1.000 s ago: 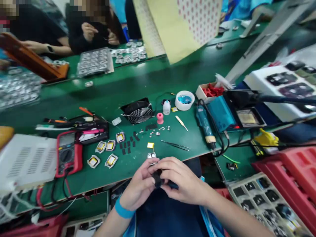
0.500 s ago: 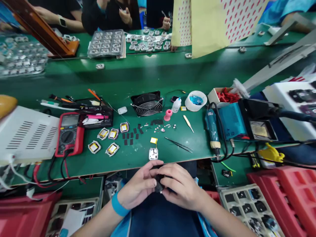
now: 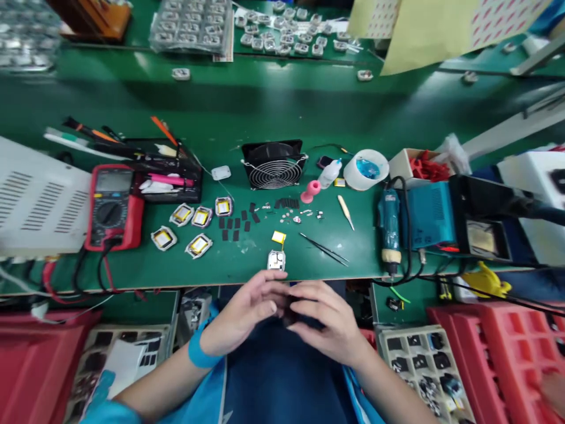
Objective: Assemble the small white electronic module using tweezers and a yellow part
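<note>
Since half a second ago the view has tipped downward: the far workers have slid out at 12 o'clock and the desk (image 3: 247, 106) edge now sits higher in frame, while both hands have stayed together over the lap, just below that edge.

Left hand (image 3: 241, 312) and right hand (image 3: 324, 321) meet fingertip to fingertip around a small black part (image 3: 290, 311). Right fingers curl over it and grip it; left fingers press against its side, loosely bent. Most of the part is hidden, so what is being done to it cannot be told.

On the desk at 12 o'clock from the hands lies an opened white unit (image 3: 276, 259), with a yellow cell (image 3: 278, 237) just beyond it. At 10 o'clock five similar units (image 3: 190, 227) with yellow centres lie in a loose group beside black pads (image 3: 236, 227). Tweezers (image 3: 324, 249) lie at 1 o'clock, untouched.

As a judgement, work looks partway through: several units are laid out, one lies open, and the black part is not yet set into anything.
</note>
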### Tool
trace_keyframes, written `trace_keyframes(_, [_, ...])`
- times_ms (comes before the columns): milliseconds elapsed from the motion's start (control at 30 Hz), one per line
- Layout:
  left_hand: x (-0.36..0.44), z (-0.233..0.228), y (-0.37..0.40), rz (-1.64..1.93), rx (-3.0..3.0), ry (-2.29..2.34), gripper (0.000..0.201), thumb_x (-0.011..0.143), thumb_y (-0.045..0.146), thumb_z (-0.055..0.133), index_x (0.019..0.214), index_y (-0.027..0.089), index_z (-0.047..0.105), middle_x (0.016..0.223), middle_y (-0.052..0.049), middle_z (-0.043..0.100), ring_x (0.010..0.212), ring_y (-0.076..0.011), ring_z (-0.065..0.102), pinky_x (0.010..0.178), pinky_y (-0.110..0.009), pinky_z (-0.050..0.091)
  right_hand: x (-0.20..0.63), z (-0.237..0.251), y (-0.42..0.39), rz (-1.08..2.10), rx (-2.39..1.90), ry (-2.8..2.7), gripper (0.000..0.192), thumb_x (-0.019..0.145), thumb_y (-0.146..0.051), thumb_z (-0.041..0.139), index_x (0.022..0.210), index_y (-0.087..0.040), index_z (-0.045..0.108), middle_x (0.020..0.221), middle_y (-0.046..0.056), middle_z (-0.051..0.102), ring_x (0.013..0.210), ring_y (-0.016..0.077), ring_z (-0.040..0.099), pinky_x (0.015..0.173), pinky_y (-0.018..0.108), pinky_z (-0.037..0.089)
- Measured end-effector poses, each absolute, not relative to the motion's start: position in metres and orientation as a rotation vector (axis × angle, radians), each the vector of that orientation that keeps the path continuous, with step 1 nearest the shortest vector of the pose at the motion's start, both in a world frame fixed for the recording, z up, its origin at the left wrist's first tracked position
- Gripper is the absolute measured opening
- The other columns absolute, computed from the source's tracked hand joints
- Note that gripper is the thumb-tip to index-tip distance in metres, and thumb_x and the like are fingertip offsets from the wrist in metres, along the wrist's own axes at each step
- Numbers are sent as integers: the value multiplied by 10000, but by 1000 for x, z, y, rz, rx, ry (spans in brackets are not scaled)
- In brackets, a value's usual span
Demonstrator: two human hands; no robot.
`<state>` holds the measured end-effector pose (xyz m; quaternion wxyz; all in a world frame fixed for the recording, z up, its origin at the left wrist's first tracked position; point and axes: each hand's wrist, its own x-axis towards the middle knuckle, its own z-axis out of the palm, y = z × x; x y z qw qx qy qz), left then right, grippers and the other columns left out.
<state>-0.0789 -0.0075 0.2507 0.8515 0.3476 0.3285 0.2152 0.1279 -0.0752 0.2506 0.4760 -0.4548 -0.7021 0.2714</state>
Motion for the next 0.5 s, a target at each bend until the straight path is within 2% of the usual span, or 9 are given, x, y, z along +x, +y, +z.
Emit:
trace_keyframes(100, [-88, 247, 15, 556, 1412, 948, 466, 838, 395, 829, 1254, 260, 668, 1196, -106, 656, 1062, -280, 606, 944, -412, 509, 136, 237, -76, 738, -1266, -1505, 230, 890, -238, 782, 1109, -226, 711, 1124, 117, 760, 1042, 237, 731, 885, 397, 626])
trace_keyframes(200, [-92, 240, 36, 492, 1951, 1076, 473, 813, 348, 827, 1257, 256, 690, 1189, -96, 621, 1143, -324, 533, 1037, -486, 452, 142, 223, -78, 819, -1361, -1324, 209, 874, -278, 802, 1068, -236, 739, 1115, 108, 769, 1026, 238, 747, 873, 393, 631])
trace_keyframes(367, [-80, 232, 51, 322, 2290, 1029, 474, 836, 309, 785, 1293, 245, 676, 1146, -104, 589, 989, -294, 527, 909, -475, 469, 143, 216, -77, 871, -1390, -1255, 228, 845, -296, 830, 1053, -239, 756, 1116, 106, 775, 1033, 238, 752, 896, 395, 624])
trace_keyframes(500, [-70, 235, 52, 348, 2289, 974, 356, 835, 262, 744, 1185, 224, 690, 1147, -99, 609, 1033, -296, 549, 930, -461, 466, 143, 222, -74, 933, -1326, -1269, 223, 849, -311, 829, 1047, -240, 758, 1111, 106, 777, 1027, 240, 753, 904, 404, 621])
